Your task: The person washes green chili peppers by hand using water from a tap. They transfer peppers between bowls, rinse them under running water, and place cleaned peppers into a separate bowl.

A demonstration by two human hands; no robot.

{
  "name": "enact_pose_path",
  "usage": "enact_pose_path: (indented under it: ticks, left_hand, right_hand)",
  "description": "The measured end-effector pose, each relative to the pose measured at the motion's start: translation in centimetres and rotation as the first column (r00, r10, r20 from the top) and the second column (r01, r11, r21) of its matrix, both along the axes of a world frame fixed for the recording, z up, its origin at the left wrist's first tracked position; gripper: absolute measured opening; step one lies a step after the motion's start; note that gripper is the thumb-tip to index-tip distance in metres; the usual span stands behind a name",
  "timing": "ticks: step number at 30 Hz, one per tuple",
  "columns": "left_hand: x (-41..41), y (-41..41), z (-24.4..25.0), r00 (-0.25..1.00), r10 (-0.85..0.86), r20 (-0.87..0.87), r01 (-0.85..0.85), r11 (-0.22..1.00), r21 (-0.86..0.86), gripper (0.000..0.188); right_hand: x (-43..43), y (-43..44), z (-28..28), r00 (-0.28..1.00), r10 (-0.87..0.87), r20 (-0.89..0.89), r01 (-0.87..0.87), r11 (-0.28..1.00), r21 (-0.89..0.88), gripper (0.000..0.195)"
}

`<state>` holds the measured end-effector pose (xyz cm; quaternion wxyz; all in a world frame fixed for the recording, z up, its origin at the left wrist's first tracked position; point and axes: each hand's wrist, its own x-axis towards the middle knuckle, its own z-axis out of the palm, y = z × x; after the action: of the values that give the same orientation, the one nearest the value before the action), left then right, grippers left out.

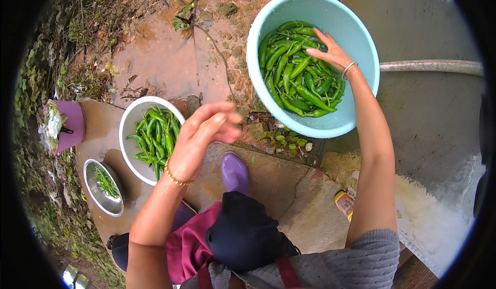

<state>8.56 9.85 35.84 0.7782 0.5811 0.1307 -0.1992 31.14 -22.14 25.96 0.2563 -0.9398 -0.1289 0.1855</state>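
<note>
Green chili peppers (298, 72) lie in water in a large light-blue plastic basin (366, 91). Over the basin's right part is my right hand (331, 52), a silver bangle at its wrist, fingers spread at the peppers; whether the fingertips touch them I cannot tell. My left hand (207, 136), with a gold beaded bracelet, is raised with bent fingers and nothing seen in it. It hangs between the basin and a white bowl (128, 114), whose green peppers (157, 134) are partly hidden by my left wrist.
A small metal bowl (90, 190) with thin green pods stands lower left, below a purple bucket (73, 122) of plant scraps. A hose (430, 66) runs right from the basin. A yellow-capped bottle (344, 203) is beside my right arm. My purple boot (235, 170) stands on cracked concrete near muddy ground.
</note>
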Motion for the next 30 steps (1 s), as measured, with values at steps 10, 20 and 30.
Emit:
enact_pose_path:
  ticks: [10,20,30]
  left_hand:
    - [22.3,-15.1,-11.3,0.943,0.14,-0.3,0.163,0.591,0.79,0.071]
    - [21.9,-16.1,-12.4,0.958,-0.134,-0.254,0.286,0.495,0.82,0.055]
    - [22.8,-15.1,-15.6,0.945,-0.293,-0.146,0.279,0.489,0.826,0.045]
  right_hand:
    - [-0.2,1.7,-5.6,0.802,-0.173,-0.572,0.431,0.831,0.351,0.099]
    - [0.8,2.3,-7.4,0.816,-0.534,-0.221,0.578,0.752,0.316,0.076]
    - [1.3,3.2,-7.1,0.782,-0.623,0.003,0.595,0.748,0.294,0.057]
